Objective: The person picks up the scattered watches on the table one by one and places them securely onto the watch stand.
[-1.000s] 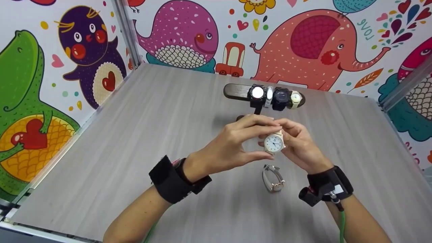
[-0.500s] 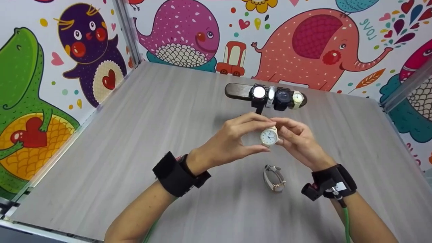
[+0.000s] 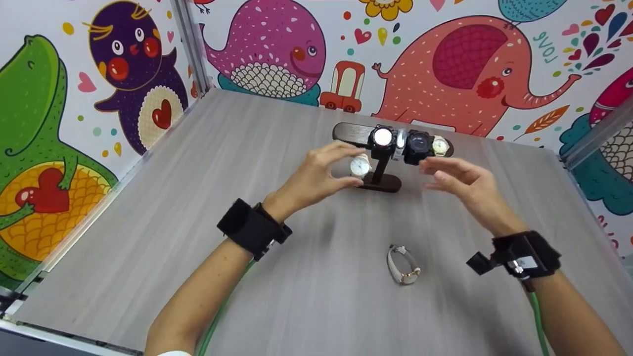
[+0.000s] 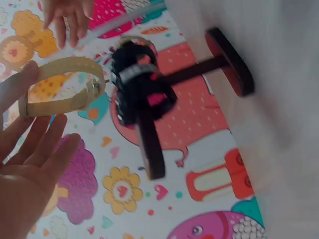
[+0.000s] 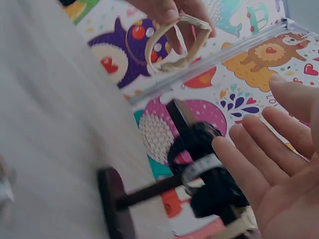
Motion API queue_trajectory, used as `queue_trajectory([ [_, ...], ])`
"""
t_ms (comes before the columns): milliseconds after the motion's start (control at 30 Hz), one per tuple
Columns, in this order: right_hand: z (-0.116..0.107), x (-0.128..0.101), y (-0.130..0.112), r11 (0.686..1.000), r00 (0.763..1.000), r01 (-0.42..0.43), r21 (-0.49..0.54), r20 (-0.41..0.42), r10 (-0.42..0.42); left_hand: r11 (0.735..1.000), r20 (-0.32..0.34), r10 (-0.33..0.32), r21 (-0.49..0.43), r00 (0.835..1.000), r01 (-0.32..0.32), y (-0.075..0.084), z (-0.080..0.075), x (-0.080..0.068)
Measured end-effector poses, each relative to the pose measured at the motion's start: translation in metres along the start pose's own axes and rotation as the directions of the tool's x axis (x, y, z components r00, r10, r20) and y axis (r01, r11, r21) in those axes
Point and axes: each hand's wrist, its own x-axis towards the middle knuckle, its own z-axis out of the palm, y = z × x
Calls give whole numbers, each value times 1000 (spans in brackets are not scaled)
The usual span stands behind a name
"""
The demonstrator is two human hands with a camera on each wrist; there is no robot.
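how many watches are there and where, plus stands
Watches on the stand: 4
Watch held in the left hand: 1
Watch lying on the table: 1
Stands: 1
Total: 6 watches, 1 stand

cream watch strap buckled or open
Buckled: in the left wrist view the cream watch forms a closed loop, pinched by the left hand.

The scene is viewed from the head, forward and down across the grey wood-grain desk (image 3: 198,207) toward the cartoon-printed walls. The dark wooden T-shaped watch stand (image 3: 381,168) is seen at middle distance there. It is caught close up, tilted and somewhat blurred, by both wrist cameras (image 4: 199,74) (image 5: 164,194), apparently from opposite sides.
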Motion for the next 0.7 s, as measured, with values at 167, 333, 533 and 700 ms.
queue_trajectory([
  [167, -15, 13, -10, 974, 994, 43, -221, -87, -64, 996, -18, -80, 46, 997, 81, -19, -13, 11],
  [333, -25, 27, -12, 913, 985, 62, -402, -124, -122, 985, -17, -140, 101, 990, 141, -31, -31, 20],
  [533, -41, 37, -6, 867, 984, -26, -497, -164, -64, 974, -37, -174, 139, 984, 177, -43, -43, 29],
  [700, -47, 44, 2, 787, 989, -68, -613, -143, -26, 962, -30, -226, 152, 974, 228, -57, -41, 32],
])
